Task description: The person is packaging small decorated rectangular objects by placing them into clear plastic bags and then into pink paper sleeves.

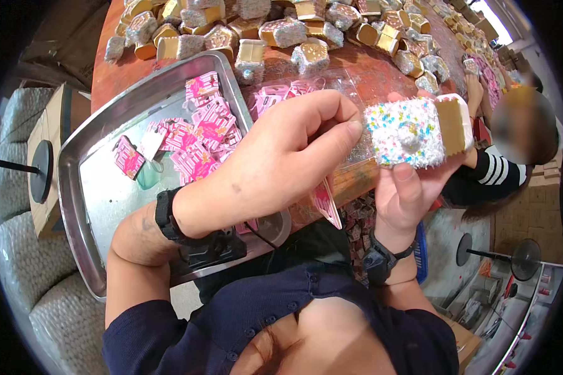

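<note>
In my right hand (413,187) I hold a small house-shaped ornament (413,134). White fluff with coloured sprinkles covers its near face, and a golden-brown part with a white rim shows at its right. My left hand (313,140) is closed in a pinch at the ornament's left edge; whatever lies between thumb and forefinger is too small to make out. Below that hand a pink card tag (325,203) sticks out, its upper part hidden by the fingers. More pink card tags (209,125) lie in a metal tray (84,200) under my left forearm.
Many similar ornaments (288,31) are heaped along the far side of the reddish wooden table (356,62). Clear plastic with pink tags (281,90) lies beyond my left hand. A co-worker (500,162) sits at the right. Bubble-wrapped bundles (25,262) stand at the left.
</note>
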Demonstrator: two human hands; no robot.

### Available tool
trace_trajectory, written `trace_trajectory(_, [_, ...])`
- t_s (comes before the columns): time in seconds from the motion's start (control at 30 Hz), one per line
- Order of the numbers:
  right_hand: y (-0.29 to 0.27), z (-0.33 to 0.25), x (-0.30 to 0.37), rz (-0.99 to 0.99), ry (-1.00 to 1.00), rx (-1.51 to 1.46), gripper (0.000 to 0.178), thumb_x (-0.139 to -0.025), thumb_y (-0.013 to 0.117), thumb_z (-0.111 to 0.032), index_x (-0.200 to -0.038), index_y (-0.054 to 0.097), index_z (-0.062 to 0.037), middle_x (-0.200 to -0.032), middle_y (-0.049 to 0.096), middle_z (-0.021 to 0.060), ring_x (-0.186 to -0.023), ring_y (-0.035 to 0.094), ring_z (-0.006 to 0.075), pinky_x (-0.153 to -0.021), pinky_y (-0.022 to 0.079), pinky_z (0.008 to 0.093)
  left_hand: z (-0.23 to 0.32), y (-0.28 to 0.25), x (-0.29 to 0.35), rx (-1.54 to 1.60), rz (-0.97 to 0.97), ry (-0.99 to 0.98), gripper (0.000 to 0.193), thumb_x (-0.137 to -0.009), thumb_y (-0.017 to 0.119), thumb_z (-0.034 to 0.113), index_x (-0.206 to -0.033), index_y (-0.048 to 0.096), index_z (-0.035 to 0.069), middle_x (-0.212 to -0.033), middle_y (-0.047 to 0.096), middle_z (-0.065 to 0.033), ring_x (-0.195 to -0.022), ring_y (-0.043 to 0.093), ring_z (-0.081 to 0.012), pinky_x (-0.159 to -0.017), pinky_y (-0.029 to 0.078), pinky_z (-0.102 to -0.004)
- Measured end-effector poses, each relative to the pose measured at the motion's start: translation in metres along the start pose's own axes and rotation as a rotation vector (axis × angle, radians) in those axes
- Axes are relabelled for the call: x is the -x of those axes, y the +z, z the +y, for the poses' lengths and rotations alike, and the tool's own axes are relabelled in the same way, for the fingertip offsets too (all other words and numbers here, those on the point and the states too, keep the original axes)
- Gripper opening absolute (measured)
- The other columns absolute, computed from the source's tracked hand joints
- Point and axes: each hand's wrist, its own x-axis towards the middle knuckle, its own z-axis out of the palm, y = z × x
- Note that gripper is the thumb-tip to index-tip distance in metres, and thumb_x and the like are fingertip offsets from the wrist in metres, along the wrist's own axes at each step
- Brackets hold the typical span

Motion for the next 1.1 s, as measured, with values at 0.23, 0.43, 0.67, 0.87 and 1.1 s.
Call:
trace_trajectory(0.23, [0.007, 0.002, -0.001, -0.092, -0.314, 0.248, 0.099, -0.070, 0.086, -0.020, -0.136, 0.012, -0.0258, -0.142, 0.030, 0.0209, -0.119, 0.054, 0.0395, -0.097, 0.052, 0.0484, -0.001, 0.000, -0.002, 0.205, -0.059, -0.062, 0.019, -0.102, 0.053, 0.018, -0.106, 0.055, -0.001, -0.084, 0.058, -0.0006, -0.065, 0.058, -0.0074, -0.059, 0.050, -0.0231])
trace_trajectory(0.43, [0.007, 0.003, 0.009, 0.037, -0.280, 0.290, 0.091, -0.076, 0.080, -0.015, -0.141, 0.016, -0.0156, -0.143, 0.035, 0.0191, -0.127, 0.047, 0.0399, -0.104, 0.046, 0.0535, -0.013, 0.005, -0.005, 0.293, -0.016, -0.001, 0.018, -0.099, 0.058, 0.013, -0.110, 0.052, 0.000, -0.082, 0.060, -0.0017, -0.069, 0.060, -0.0084, -0.063, 0.053, -0.0246])
trace_trajectory(0.67, [0.008, -0.010, 0.017, 0.092, 0.100, 0.087, 0.094, -0.079, 0.075, -0.024, -0.151, 0.016, -0.0115, -0.143, 0.039, 0.0143, -0.131, 0.045, 0.0323, -0.107, 0.041, 0.0476, -0.014, 0.008, -0.005, 0.332, -0.040, 0.128, 0.045, -0.094, 0.066, 0.008, -0.129, 0.038, 0.003, -0.078, 0.065, -0.0052, -0.073, 0.064, -0.0116, -0.068, 0.054, -0.0252])
trace_trajectory(0.87, [-0.014, -0.022, 0.002, 0.162, 0.387, -0.150, 0.090, -0.071, 0.072, -0.004, -0.148, 0.025, -0.0114, -0.137, 0.045, 0.0096, -0.128, 0.045, 0.0260, -0.110, 0.036, 0.0414, -0.007, -0.012, -0.012, -0.086, -0.133, 0.030, 0.060, -0.093, 0.068, 0.014, -0.141, 0.036, 0.001, -0.084, 0.068, -0.0078, -0.078, 0.066, -0.0134, -0.071, 0.053, -0.0274])
trace_trajectory(1.1, [-0.149, -0.089, -0.015, -0.540, 0.511, 0.870, 0.072, -0.070, 0.073, -0.005, -0.134, 0.041, -0.0040, -0.127, 0.051, 0.0148, -0.120, 0.053, 0.0293, -0.104, 0.042, 0.0367, -0.024, -0.037, -0.024, -1.078, -0.098, 0.266, 0.031, -0.083, 0.071, 0.017, -0.110, 0.065, 0.004, -0.109, 0.064, -0.0150, -0.108, 0.057, -0.0339, -0.096, 0.047, -0.0431])
